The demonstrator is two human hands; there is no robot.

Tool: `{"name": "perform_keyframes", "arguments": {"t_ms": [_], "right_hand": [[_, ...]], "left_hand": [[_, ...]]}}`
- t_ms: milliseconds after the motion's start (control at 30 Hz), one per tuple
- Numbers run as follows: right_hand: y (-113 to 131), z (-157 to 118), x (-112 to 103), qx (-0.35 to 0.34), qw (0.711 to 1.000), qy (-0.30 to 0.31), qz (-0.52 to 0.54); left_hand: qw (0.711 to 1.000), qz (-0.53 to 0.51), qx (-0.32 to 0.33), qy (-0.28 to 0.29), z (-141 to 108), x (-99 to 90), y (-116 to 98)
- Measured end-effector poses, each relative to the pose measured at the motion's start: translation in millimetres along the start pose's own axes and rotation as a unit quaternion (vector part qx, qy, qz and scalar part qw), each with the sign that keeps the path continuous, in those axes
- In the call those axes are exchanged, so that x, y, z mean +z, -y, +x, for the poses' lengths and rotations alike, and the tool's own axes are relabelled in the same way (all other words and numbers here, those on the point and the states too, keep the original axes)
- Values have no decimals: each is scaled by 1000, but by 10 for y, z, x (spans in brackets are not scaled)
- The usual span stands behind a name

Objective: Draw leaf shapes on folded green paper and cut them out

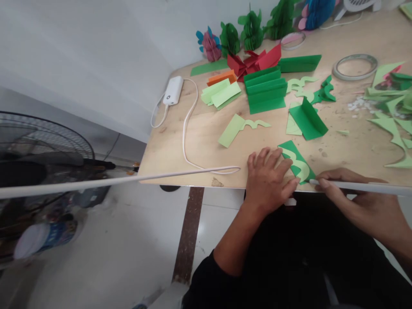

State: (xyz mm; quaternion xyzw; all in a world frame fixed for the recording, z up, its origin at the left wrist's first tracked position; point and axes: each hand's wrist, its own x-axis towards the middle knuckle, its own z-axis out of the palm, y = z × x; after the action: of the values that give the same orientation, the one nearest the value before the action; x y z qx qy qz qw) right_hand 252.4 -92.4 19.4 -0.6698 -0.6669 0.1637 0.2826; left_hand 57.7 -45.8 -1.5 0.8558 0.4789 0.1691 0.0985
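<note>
Green folded paper (pixel 298 164) lies at the table's near edge, right of center. The left hand (pixel 267 182), fingers spread, presses flat on it, gripping nothing; the right hand (pixel 355 195) pinches a white stick (pixel 360 186), its tip at the paper's edge. Beyond, across the plywood table (pixel 206 137), lie pale green cutouts (pixel 230 132) and red folded paper (pixel 254 62); green paper trees (pixel 251 32) stand farthest, at top.

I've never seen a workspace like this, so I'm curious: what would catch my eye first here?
The bright folded papers on the pale wooden table stand out most: a pleated green sheet near the middle, with a folded red paper behind it. Green paper honeycomb trees stand along the far edge. At the near edge, the left hand presses on a cut green sheet, while the right hand grips a long white rod.
</note>
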Motion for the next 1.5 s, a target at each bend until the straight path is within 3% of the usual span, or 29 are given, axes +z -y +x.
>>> {"name": "perform_keyframes", "arguments": {"t_ms": [733, 1233, 1300, 1500], "right_hand": [[16, 80, -52, 14, 999, 3, 35], [-31, 29, -49, 27, 997, -58, 34], [-41, 2, -47, 7, 998, -54, 39], [-46, 17, 26, -170, 983, -54, 46]], "left_hand": [[1000, -5, 1, 3, 1, -17, 5], [1000, -10, -2, 0, -9, -7, 5], [1000, -12, -3, 0, -11, -9, 4], [1000, -9, -3, 3, -11, -16, 4]]}}
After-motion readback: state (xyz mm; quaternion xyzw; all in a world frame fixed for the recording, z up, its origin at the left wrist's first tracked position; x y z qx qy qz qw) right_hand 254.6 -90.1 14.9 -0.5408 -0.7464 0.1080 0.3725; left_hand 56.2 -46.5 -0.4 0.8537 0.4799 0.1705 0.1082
